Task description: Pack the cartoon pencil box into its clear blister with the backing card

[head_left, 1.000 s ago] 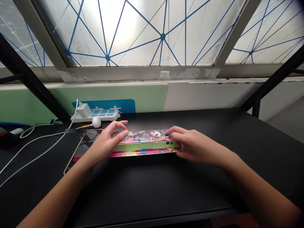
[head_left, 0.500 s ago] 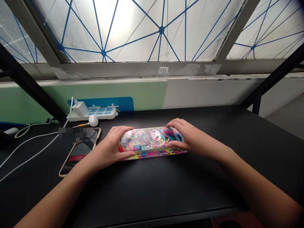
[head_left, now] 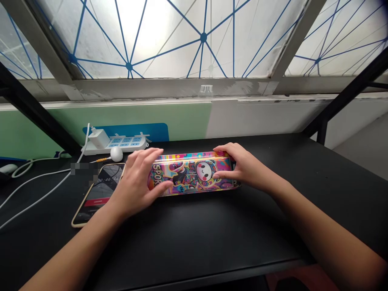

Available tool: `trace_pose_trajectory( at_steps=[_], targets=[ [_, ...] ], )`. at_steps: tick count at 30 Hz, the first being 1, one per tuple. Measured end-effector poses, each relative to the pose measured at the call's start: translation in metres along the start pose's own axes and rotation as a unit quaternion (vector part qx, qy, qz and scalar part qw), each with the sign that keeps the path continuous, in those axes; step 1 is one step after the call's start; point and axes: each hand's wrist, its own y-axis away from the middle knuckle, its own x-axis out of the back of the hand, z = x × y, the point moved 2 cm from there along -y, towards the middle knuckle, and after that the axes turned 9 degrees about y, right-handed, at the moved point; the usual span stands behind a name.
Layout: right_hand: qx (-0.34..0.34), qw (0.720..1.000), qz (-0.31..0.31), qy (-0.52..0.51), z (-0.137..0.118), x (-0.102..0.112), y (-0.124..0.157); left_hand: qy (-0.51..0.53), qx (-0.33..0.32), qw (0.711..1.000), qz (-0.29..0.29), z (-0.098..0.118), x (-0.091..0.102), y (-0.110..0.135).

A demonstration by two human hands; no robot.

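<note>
A colourful pencil box [head_left: 184, 173] rests on the black desk, tipped so its broad printed face, with a round-faced cartoon figure, leans towards me. Around its left end is my left hand [head_left: 142, 176], fingers over the far edge and thumb on the front face. My right hand [head_left: 235, 163] grips the opposite end, fingertips along the top edge and thumb across the face near the cartoon head. Both ends of the box are partly hidden by my hands.
A phone [head_left: 98, 200] with a running timer lies left, partly behind my left forearm. Beyond it stand a white power strip [head_left: 129, 142] with a plugged-in charger [head_left: 99, 138] and a round white object [head_left: 116, 153]. White cables [head_left: 45, 198] cross the desk [head_left: 194, 238]. Black frame bars flank both sides.
The pencil box has been tipped: its lower side strip went out of sight, its printed face turned towards me, and a far side strip came into view. Both hands moved with it.
</note>
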Motion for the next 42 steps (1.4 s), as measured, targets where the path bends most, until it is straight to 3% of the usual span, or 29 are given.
trace_pose_trajectory(
  at_steps=[4,6,10,12,19,26,33,38,42],
  targets=[
    [0.037,0.998,0.04,0.035,-0.004,0.001,0.001,0.023,0.135,0.99,0.036,-0.015,0.003,0.0],
    [0.057,0.994,0.068,0.063,-0.008,0.002,0.002,0.043,0.169,0.984,0.043,-0.018,0.004,0.001],
    [0.091,0.979,0.132,0.123,-0.014,0.004,0.004,0.03,0.086,0.991,0.098,-0.016,0.005,-0.001],
    [0.112,0.971,0.137,0.16,-0.017,0.001,0.005,0.015,0.03,0.995,0.094,-0.014,0.004,-0.002],
    [0.131,0.969,0.066,0.199,-0.027,-0.009,0.011,0.014,-0.054,0.998,0.011,-0.015,0.004,0.001],
    [0.151,0.971,-0.04,0.179,-0.031,-0.01,0.014,0.027,-0.08,0.993,-0.082,-0.005,0.009,0.003],
    [0.122,0.986,-0.079,0.081,-0.028,-0.018,0.014,0.029,-0.017,0.986,-0.163,0.004,0.003,0.001],
    [0.033,0.996,-0.079,0.032,-0.024,-0.018,0.009,0.007,0.098,0.971,-0.216,-0.008,-0.008,0.008],
    [0.095,0.991,-0.091,0.032,-0.035,-0.022,0.009,0.007,0.14,0.96,-0.241,-0.015,-0.015,0.013]
  ],
)
